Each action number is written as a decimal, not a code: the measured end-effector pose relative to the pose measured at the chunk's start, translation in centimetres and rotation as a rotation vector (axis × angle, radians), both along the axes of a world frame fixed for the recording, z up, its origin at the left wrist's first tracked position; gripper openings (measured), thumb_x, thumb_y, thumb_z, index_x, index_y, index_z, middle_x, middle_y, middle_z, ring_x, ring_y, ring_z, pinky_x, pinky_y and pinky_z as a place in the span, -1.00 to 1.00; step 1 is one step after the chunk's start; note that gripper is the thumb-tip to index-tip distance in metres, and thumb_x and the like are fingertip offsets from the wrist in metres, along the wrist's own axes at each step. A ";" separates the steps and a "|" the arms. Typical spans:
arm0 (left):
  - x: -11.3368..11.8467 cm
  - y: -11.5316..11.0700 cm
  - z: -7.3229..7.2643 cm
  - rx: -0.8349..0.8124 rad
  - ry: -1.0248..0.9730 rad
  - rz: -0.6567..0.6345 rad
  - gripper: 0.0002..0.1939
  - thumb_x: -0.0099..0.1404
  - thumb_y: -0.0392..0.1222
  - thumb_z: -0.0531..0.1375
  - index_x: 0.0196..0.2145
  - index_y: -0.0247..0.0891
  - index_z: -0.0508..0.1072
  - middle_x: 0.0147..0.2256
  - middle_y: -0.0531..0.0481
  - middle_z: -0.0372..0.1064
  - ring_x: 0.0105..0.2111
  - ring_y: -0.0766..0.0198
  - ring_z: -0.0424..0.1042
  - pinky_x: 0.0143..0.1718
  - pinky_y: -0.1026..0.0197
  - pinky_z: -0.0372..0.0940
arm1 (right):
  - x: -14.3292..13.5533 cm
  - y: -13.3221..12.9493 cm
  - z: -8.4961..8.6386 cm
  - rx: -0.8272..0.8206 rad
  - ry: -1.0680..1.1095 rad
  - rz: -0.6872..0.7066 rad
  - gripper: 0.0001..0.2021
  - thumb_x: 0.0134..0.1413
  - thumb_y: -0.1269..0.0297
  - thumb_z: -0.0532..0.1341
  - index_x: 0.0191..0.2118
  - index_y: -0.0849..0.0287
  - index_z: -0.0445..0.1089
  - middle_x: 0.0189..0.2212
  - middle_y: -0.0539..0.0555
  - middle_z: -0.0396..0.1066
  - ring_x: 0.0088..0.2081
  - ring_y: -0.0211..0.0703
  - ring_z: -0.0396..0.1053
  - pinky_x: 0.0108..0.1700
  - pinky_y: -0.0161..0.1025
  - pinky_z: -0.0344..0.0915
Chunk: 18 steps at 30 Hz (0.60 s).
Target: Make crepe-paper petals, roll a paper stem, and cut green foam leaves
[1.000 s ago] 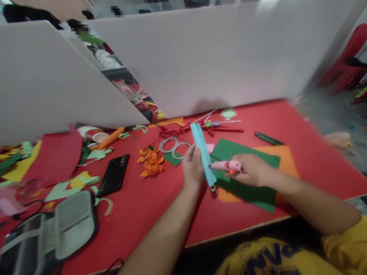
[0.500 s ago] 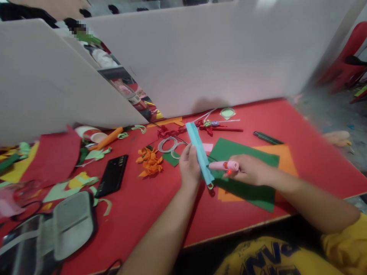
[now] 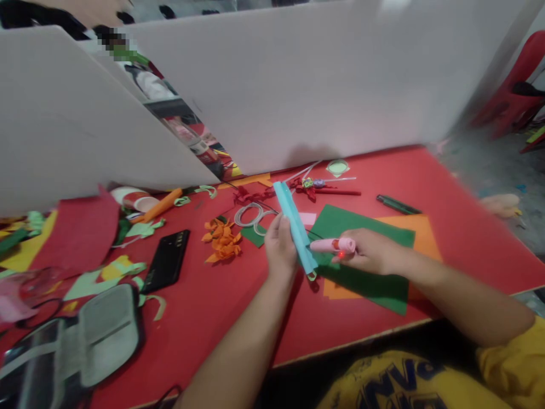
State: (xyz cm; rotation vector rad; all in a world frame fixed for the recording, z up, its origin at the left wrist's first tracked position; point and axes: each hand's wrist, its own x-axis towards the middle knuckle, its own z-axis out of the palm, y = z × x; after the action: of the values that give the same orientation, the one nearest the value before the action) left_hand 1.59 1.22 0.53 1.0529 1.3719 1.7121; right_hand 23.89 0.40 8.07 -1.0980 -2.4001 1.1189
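My left hand [image 3: 281,245] is closed on a long folded strip of light blue paper [image 3: 293,224], held tilted above the red table. In my right hand [image 3: 368,253] is a pink glue gun [image 3: 334,245] with a small red light. Its tip meets the lower right edge of the blue strip. A small pale green loop [image 3: 313,276] shows at the strip's lower end. Beneath both hands lie a green sheet [image 3: 374,284] and an orange sheet [image 3: 429,238].
Orange paper flowers [image 3: 223,241], a white coiled cable [image 3: 248,216] and a black phone [image 3: 167,261] lie left of my hands. A grey case [image 3: 109,335] sits open nearer. A dark cutter [image 3: 398,204] and red paper flower [image 3: 310,192] lie farther back.
The upper end of the blue strip has tipped slightly left, along with my left hand. The glue gun has barely moved.
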 end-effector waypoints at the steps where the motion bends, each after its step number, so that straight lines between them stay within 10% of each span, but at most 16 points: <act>1: 0.0 0.0 0.0 -0.003 -0.005 0.001 -0.50 0.41 0.31 0.23 -0.38 -0.20 0.40 -0.55 0.14 0.23 -0.59 0.36 0.19 -0.56 0.30 0.13 | 0.0 0.0 0.0 -0.006 -0.007 0.015 -0.77 0.32 0.12 0.33 -0.02 0.07 0.63 -0.34 0.01 0.49 -0.31 -0.15 0.34 -0.24 -0.25 0.12; 18: 0.2 -0.2 0.4 0.008 -0.056 -0.021 -0.48 0.40 0.33 0.24 -0.39 -0.20 0.35 -0.56 0.15 0.22 -0.62 0.39 0.17 -0.61 0.31 0.10 | 0.1 -0.1 0.0 0.011 -0.042 0.056 -0.85 0.31 0.22 0.33 -0.18 0.14 0.65 -0.30 0.07 0.52 -0.30 -0.15 0.35 -0.25 -0.23 0.11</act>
State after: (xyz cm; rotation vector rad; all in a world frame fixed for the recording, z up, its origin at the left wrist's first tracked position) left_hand 1.75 1.07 0.98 1.0128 1.3160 1.7203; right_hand 23.99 0.26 8.07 -1.0680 -2.4804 1.1095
